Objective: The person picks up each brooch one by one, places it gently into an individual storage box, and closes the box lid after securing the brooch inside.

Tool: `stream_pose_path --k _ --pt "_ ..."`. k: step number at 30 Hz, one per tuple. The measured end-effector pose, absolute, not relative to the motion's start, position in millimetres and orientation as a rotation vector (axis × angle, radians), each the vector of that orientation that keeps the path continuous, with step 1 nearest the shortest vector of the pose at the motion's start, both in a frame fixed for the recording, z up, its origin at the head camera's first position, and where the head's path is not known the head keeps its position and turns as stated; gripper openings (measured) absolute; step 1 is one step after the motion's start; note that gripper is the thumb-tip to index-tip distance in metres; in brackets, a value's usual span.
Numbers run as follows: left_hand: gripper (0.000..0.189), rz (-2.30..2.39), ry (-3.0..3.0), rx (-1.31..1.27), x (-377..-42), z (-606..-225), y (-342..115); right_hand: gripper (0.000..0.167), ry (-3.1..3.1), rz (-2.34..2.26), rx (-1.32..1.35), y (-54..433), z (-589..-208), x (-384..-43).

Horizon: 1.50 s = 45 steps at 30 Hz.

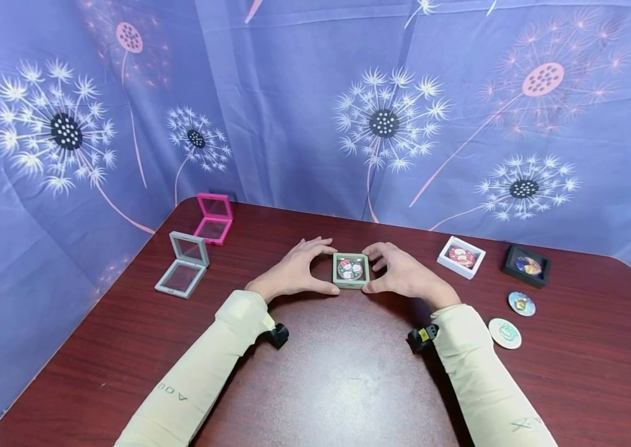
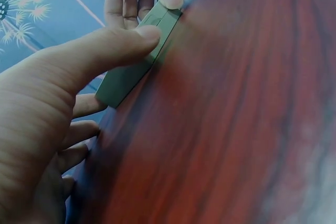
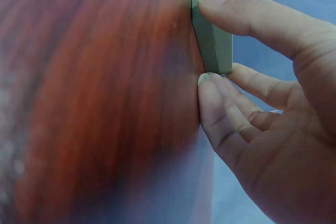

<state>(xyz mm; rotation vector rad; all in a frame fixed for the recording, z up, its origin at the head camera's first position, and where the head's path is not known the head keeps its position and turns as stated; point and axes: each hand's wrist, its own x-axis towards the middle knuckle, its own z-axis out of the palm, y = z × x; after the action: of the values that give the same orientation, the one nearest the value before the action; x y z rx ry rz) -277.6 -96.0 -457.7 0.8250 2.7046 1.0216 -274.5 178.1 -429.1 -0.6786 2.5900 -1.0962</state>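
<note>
A small square green display case (image 1: 351, 270) lies shut on the table, a round patterned disc showing through its clear top. At its left side my left hand (image 1: 295, 270) grips it, thumb at the near left corner and fingers toward the far edge. From the right, my right hand (image 1: 404, 273) holds the opposite side, its thumb at the near right corner. In the left wrist view the thumb presses the edge of the green case (image 2: 126, 77). The right wrist view shows the other thumb against the case's side (image 3: 212, 45), with fingers near its lower corner.
To the left stand an open grey case (image 1: 182, 273) and an open pink case (image 1: 214, 226). On the right are a white case (image 1: 477, 266) and a black case (image 1: 540, 279), both with discs inside. Two loose discs, a blue one (image 1: 522, 303) and a white-green one (image 1: 505, 333), lie nearby.
</note>
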Motion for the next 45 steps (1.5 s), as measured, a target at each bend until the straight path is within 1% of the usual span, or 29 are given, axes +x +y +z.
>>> stream_pose_path --k 5,14,21,27,37,45 --pt "0.085 1.022 2.698 0.795 -276.9 -456.5 -97.9 0.068 2.600 -1.095 -0.681 181.6 -428.9 -275.7" --pt "0.085 0.996 2.721 0.832 -274.0 -458.0 -103.7 0.069 2.615 -1.109 -0.640 189.2 -427.8 -276.9" --pt "0.084 1.036 2.720 0.741 -270.1 -458.7 -111.2 0.070 2.613 -1.133 -0.633 193.8 -429.7 -278.4" --pt "0.084 1.044 2.744 0.713 -269.5 -456.8 -116.5 0.068 2.621 -1.141 -0.640 197.8 -430.8 -280.0" --pt "0.084 1.074 2.751 0.680 -272.6 -451.5 -126.9 0.068 2.624 -1.160 -0.643 201.7 -429.6 -280.7" --pt "0.082 1.164 2.767 0.648 -278.9 -444.2 -145.1 0.069 2.614 -1.176 -0.619 203.4 -430.2 -282.0"
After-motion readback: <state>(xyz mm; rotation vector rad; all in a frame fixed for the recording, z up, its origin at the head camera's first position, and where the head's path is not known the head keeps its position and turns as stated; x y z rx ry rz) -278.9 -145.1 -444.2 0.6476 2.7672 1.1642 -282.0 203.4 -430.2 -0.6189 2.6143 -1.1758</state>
